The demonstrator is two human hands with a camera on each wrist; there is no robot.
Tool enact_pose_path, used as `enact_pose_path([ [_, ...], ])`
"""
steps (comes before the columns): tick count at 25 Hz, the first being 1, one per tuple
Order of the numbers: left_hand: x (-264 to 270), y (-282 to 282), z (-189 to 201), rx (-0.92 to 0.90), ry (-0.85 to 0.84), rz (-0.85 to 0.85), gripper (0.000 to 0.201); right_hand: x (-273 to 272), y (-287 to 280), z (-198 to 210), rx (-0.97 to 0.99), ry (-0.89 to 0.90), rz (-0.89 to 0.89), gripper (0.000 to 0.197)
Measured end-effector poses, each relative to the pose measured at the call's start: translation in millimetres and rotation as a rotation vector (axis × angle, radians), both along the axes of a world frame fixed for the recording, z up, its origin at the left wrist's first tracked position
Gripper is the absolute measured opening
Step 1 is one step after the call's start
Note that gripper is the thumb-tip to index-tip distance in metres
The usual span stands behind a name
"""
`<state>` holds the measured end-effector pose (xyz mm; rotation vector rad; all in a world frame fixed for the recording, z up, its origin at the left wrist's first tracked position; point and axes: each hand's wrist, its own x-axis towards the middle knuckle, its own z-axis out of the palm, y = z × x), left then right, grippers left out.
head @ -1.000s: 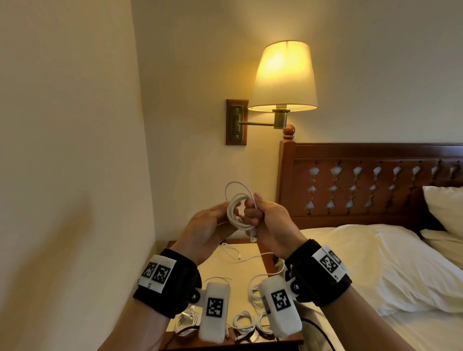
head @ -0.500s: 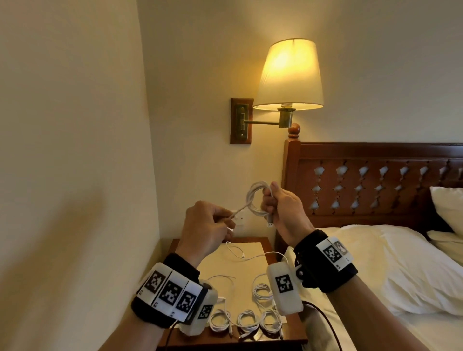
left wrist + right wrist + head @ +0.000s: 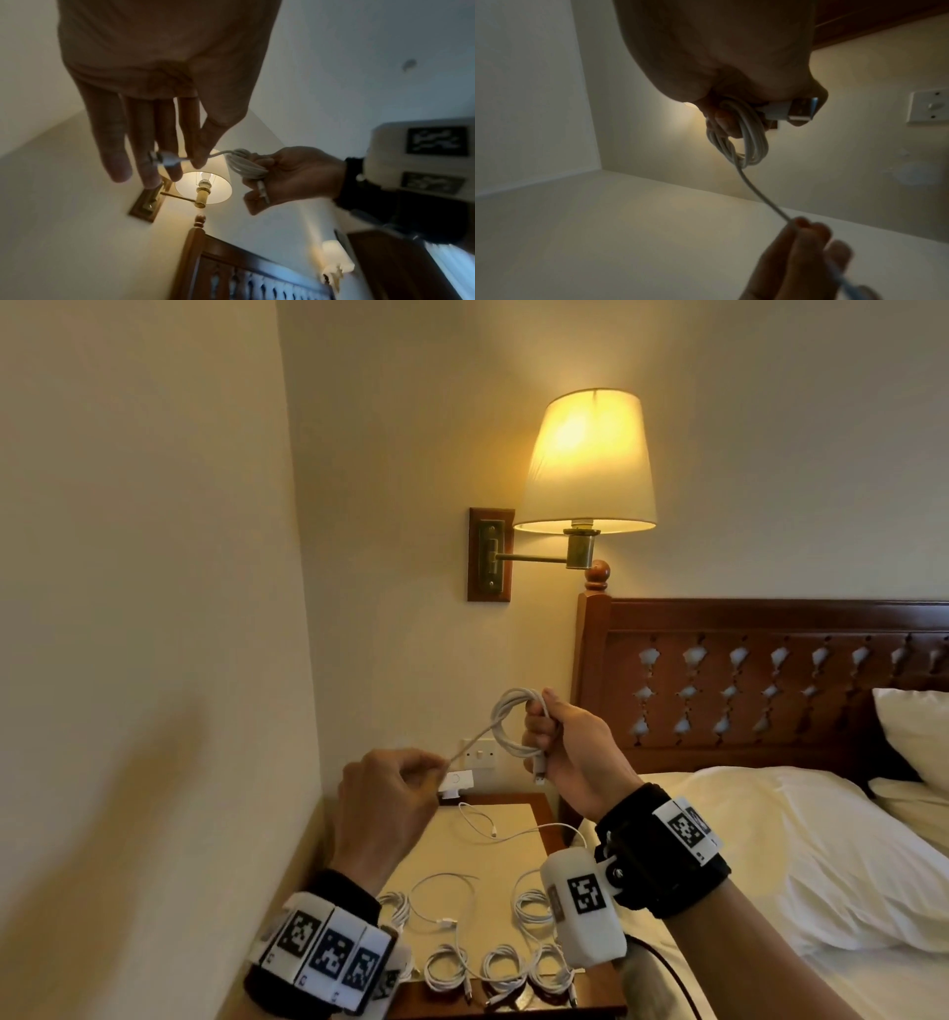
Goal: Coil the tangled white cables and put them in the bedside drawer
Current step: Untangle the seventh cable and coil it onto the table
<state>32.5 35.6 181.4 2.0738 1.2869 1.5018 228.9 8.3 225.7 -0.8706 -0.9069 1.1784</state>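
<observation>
Gripping coiled white cable (image 3: 515, 724), right hand (image 3: 575, 752); left hand (image 3: 385, 798) pinching its loose end, strand between.

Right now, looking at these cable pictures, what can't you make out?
- Bedside drawer: head view, below the nightstand top, cut off by the frame edge.
- Plug pinched by the left hand: blurred in the left wrist view, hidden by fingers in the head view.
- Coiled cables on the nightstand: partly behind the wrist cameras.
</observation>
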Motion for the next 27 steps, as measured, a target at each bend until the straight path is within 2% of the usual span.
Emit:
enact_pose_path([
  [1,6,-8,-2,-0.073,-0.005,-0.037,0.005,-2,1,0,0.002,-0.012,-0.001,0.034],
  [3,14,-18,-2,-0.277,-0.054,-0.236,0.001,-3,2,-3,-0.008,-0.044,-0.020,0.034],
  [5,14,-25,10,-0.499,-0.031,-0.459,0.020,0,2,-6,-0.021,-0.092,-0.007,0.036],
  [6,13,-25,17,-0.557,-0.011,-0.511,0.032,2,1,-7,-0.023,-0.127,0.013,0.037],
  [8,12,-21,33,-0.533,-0.099,-0.457,0.041,4,-5,-5,-0.014,-0.203,0.063,0.037],
  [10,15,-16,44,-0.422,-0.216,-0.400,0.035,-1,-12,0,0.022,-0.272,0.128,0.035],
  [11,17,-14,48,-0.396,-0.218,-0.420,0.034,-5,-15,2,0.042,-0.316,0.153,0.034],
  [14,19,-13,52,-0.485,-0.160,-0.548,0.035,-11,-19,6,0.065,-0.476,0.184,0.035],
  [16,18,-11,51,-0.538,-0.111,-0.584,0.038,-11,-18,6,0.060,-0.633,0.130,0.036],
  [19,22,-10,50,-0.381,0.082,-0.447,0.040,-12,-13,2,0.138,-0.971,-0.059,0.035],
  [21,26,-9,46,-0.310,0.112,-0.402,0.040,-13,-11,-1,0.230,-1.089,-0.138,0.036],
  [24,29,-11,39,-0.401,-0.083,-0.485,0.041,-10,-8,0,0.339,-1.045,-0.263,0.034],
  [27,34,-12,33,-0.343,-0.219,-0.458,0.042,-8,-6,-2,0.478,-0.988,-0.275,0.021],
])
